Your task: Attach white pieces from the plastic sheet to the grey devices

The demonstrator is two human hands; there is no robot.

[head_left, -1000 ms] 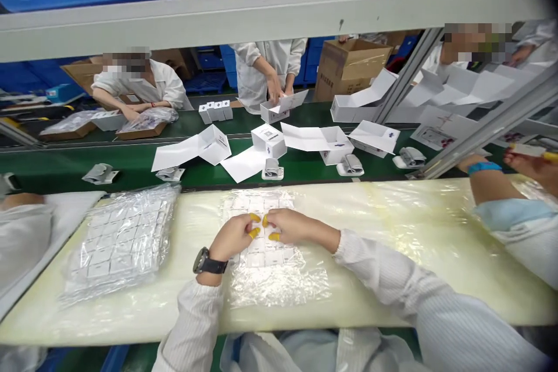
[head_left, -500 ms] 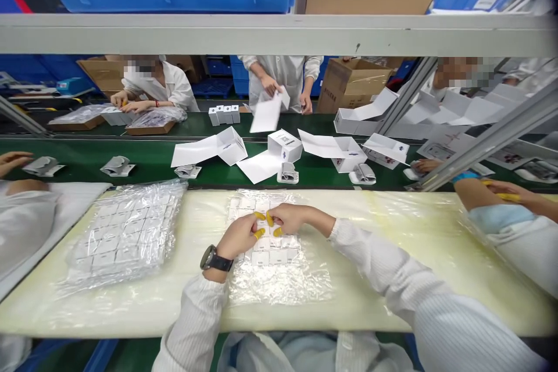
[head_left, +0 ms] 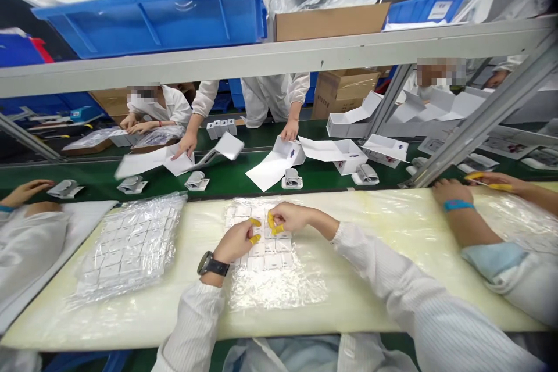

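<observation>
My left hand [head_left: 235, 241], with a black watch at the wrist, is over a sheet of small white rectangular pieces [head_left: 265, 263] on clear plastic. Yellow covers sit on its thumb and index tips, which are apart with nothing visible between them. Just to the right, my right hand [head_left: 291, 217] has its yellow-covered fingertips closed together at the same pieces. Whatever they pinch is too small to make out. To the left lies a clear plastic bag [head_left: 131, 244] holding rows of similar white pieces.
Beyond the padded table [head_left: 361, 279] runs a green conveyor [head_left: 235, 177] with open white boxes [head_left: 351, 154] and grey wrapped items [head_left: 292, 178]. A co-worker's hand [head_left: 185, 145] handles a box there. Overhead, a shelf beam [head_left: 279, 58] carries a blue bin [head_left: 174, 20]. Other people's arms are at both sides.
My hands have drawn slightly apart over the white pieces. Across the conveyor, a co-worker has set a white box down and reaches both hands to boxes. The view has tilted up.
</observation>
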